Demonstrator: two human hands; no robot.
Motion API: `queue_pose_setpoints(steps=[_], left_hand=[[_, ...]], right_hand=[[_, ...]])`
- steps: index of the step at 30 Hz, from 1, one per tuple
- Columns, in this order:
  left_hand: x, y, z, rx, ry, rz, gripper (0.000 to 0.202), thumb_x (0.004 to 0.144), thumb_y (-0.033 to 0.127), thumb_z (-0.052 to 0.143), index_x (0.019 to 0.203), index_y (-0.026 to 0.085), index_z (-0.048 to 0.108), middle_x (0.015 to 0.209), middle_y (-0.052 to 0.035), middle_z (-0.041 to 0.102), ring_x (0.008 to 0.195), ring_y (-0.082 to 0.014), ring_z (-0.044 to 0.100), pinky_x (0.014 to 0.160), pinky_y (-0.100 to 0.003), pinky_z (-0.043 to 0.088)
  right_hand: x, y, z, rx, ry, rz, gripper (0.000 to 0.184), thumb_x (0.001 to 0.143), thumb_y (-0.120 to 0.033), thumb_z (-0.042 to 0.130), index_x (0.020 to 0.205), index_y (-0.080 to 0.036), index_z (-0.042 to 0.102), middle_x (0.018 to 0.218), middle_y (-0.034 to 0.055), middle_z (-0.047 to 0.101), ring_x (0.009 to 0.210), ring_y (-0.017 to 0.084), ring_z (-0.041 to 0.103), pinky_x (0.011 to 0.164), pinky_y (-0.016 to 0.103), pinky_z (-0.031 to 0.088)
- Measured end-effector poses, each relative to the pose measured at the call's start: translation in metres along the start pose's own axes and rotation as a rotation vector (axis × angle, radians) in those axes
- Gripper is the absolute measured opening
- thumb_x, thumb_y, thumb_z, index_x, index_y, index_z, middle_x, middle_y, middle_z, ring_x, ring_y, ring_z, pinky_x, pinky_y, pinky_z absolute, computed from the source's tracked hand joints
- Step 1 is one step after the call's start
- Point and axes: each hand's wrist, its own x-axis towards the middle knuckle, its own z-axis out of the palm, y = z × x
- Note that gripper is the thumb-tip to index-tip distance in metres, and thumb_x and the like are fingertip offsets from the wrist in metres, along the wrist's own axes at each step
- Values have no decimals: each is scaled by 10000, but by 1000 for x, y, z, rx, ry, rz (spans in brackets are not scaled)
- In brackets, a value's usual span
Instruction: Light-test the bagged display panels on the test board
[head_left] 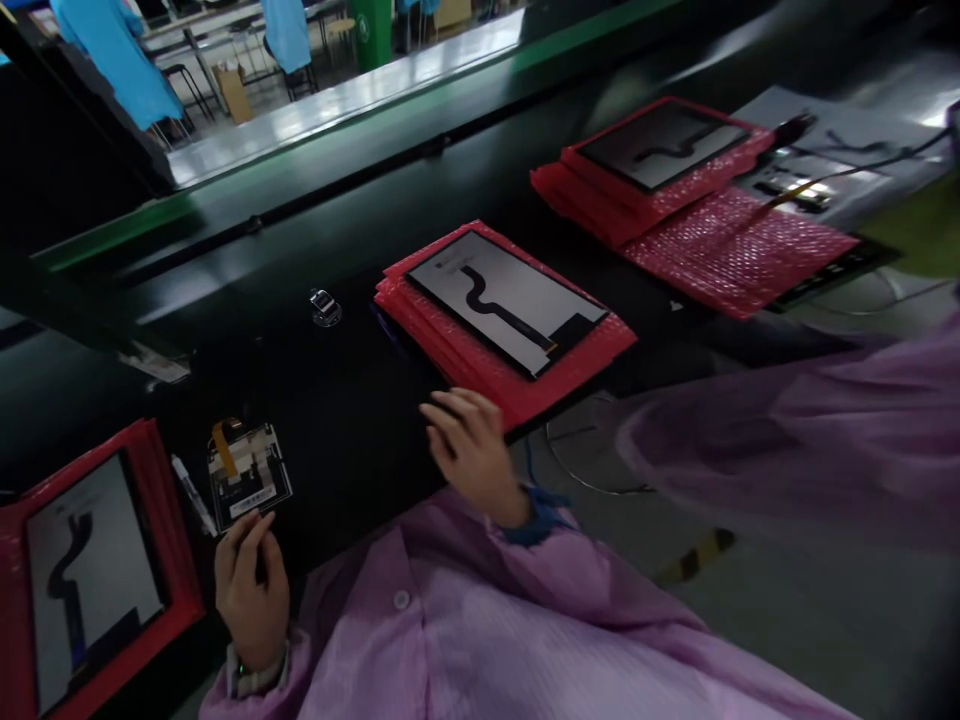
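My left hand (253, 592) rests at the front of the black bench, fingers loosely bent and somewhat apart. Its fingertips are at the lower edge of a small flat electronic panel (249, 472) with an orange flex cable; whether they touch it I cannot tell. Left of that panel lies a white pen-like stick (195, 494). My right hand (474, 450) has its fingers stretched out and holds nothing. It hovers at or just over the near corner of a red bubble-wrap stack (577, 378). On that stack lies a display panel (442, 272) with a dark curved ribbon cable.
Another display panel (97, 570) lies on red bubble wrap at the left. Farther right is a red stack (592, 205) bearing a third panel (675, 125). A small clear-and-metal object (325, 308) sits mid-bench. A co-worker's purple sleeve (787, 430) is at the right.
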Motion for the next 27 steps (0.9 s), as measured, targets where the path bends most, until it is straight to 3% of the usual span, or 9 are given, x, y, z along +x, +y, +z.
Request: queue_pose_setpoints(steps=[4,7,11,14,18,20,23,25,27], left_hand=[[2,33,6,-254,-110,-42,235,996,124,558,1144,230,705,1179,-55,679,1108,-179,659,967,-322,528],[6,61,17,-507,-237,-120,216,1008,161,556,1117,250,720,1168,-34,692,1098,-156,667,946,-285,541],[17,100,35,-906,-487,-379,228,1031,333,549,1031,232,754,1118,-71,715,1084,-193,685,939,-321,552],[31,129,51,-1234,-687,-609,364,975,530,620,1115,217,741,1160,-103,716,1120,-223,686,999,-361,532],[54,156,74,-1707,-886,-959,698,719,674,835,1228,233,652,1302,-111,670,1176,-258,672,957,-364,556],[62,161,82,-1782,-905,-1088,724,623,707,872,1105,211,658,1106,-83,700,976,-207,689,784,-296,564],[67,161,82,-1688,-914,-1186,632,560,636,930,860,177,615,730,6,586,618,-88,529,513,-202,398],[65,158,75,-1603,-847,-1221,614,516,532,982,812,169,585,641,55,508,545,-48,434,472,-185,323],[60,153,65,-1529,-718,-1282,640,464,490,1004,813,162,580,620,76,504,553,-44,443,498,-178,352]], right_hand=[[-15,44,-18,-183,358,210,287,1014,-347,548,1245,-206,645,1286,155,640,1245,324,578,1098,586,460],[-12,68,-18,-162,358,219,278,1021,-397,539,1157,-197,675,1225,142,674,1187,300,601,1062,530,488],[-3,76,-14,-113,477,165,292,1037,-399,525,942,-199,715,1029,113,724,1015,267,660,951,484,541],[-1,64,-21,-80,531,116,263,1022,-375,564,883,-225,729,922,95,722,931,269,664,871,479,569],[-12,25,-33,26,426,-77,116,951,-243,665,907,-314,745,918,53,736,937,285,668,885,498,589],[-26,1,-32,121,362,-196,177,921,-182,684,955,-343,750,913,24,738,926,274,670,870,484,604],[-48,-28,-20,219,312,-328,170,931,-144,669,993,-288,735,869,1,730,886,206,665,855,387,619],[-59,-39,-12,318,322,-385,110,940,-137,672,987,-217,731,862,19,729,899,186,644,861,340,604],[-65,-43,-10,399,285,-437,91,957,-147,656,1001,-176,730,907,41,737,951,190,630,880,332,591]])
